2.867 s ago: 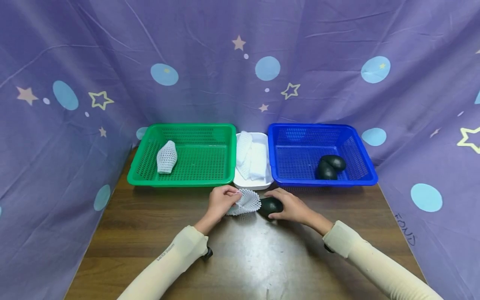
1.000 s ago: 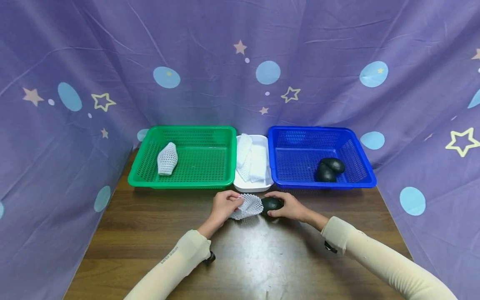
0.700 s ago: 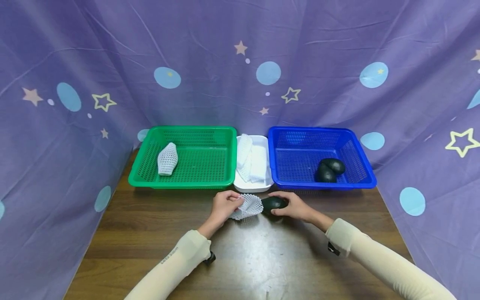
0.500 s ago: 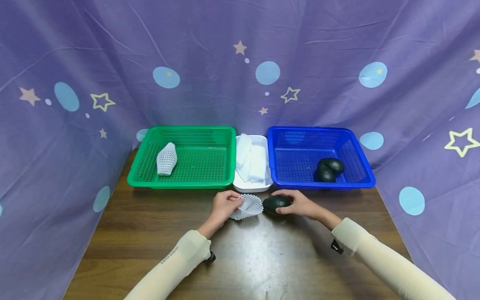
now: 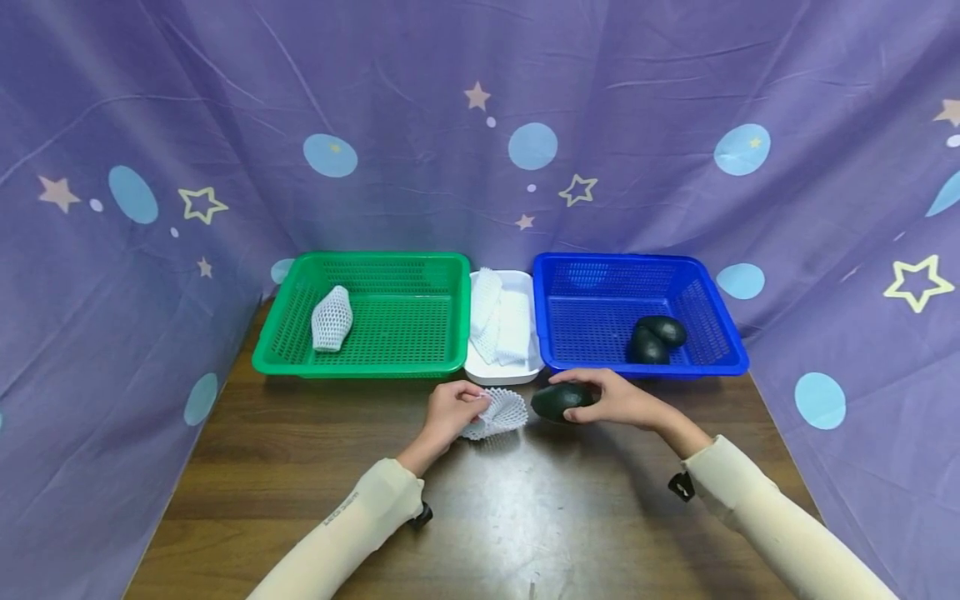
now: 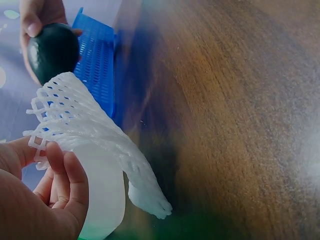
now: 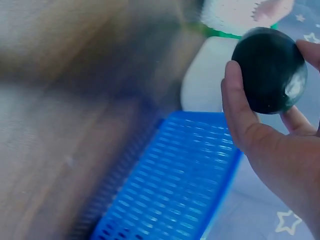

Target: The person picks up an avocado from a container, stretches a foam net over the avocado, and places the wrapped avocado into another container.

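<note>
Looking through the head view, I have the left hand (image 5: 448, 411) pinching a net (image 5: 504, 413) near its edge and the right hand (image 5: 622, 400) gripping an avocado (image 5: 557, 402) just beside it, a gap between the two. Both are in front of the tray (image 5: 498, 377) and the blue basket (image 5: 600, 370), over the surface (image 5: 487, 517).

From the left wrist, I see the net's mouth flared and its other end drooping. I judge it very light, soft and easily torn, best taken by the rim in a gentle pinch.

From the right wrist, I see fingers and thumb curled about the avocado's sides. Its glossy skin looks firm but possibly slippery, and I expect real weight; I would hold it round the widest part, spreading the pressure to avoid bruising.
</note>
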Available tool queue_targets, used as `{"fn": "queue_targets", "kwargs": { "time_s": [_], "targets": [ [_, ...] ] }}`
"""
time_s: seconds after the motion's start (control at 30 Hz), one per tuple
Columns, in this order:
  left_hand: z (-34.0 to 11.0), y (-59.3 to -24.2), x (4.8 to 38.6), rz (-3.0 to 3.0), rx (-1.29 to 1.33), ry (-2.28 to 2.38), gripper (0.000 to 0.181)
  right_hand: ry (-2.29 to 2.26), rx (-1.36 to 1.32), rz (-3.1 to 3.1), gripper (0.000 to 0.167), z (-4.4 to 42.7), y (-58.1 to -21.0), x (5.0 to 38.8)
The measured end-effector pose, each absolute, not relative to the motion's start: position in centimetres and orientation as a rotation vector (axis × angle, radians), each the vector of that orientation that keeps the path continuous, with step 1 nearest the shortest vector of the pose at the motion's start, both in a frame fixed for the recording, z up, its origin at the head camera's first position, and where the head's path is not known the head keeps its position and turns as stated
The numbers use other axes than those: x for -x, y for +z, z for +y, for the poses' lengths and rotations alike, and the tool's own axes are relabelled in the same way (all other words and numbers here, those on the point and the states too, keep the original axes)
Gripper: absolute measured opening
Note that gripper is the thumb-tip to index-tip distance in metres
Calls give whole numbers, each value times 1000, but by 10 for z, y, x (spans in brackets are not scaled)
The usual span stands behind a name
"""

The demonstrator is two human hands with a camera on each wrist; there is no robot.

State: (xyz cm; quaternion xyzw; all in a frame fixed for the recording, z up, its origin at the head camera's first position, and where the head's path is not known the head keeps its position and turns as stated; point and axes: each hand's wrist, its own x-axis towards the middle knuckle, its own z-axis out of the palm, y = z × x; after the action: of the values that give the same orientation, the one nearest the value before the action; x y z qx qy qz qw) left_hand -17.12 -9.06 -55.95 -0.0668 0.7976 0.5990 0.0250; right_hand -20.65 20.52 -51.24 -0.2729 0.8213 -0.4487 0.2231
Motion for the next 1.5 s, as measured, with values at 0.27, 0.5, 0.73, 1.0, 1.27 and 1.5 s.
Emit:
{"fn": "queue_targets", "kwargs": {
  "time_s": [0.27, 0.5, 0.73, 1.0, 1.27, 1.5],
  "targets": [
    [-90, -561, 172, 2474, 200, 1832, 11, -1159, 840, 2307, 55, 195, -491, 206],
    [-87, -560, 172, 2467, 195, 1821, 10, -1112, 949, 2375, 56, 173, -484, 201],
    [-85, -556, 174, 2492, 147, 1767, 8, -1136, 963, 2356, 54, 155, -484, 198],
    [-85, -553, 175, 2496, 149, 1752, 8, -1074, 961, 2429, 56, 144, -495, 198],
    [-81, -546, 172, 2515, 86, 1756, 9, -1071, 926, 2501, 59, 138, -505, 193],
    [-76, -535, 169, 2633, 44, 1733, 5, -1128, 816, 2600, 57, 130, -513, 188]
  ]
}}
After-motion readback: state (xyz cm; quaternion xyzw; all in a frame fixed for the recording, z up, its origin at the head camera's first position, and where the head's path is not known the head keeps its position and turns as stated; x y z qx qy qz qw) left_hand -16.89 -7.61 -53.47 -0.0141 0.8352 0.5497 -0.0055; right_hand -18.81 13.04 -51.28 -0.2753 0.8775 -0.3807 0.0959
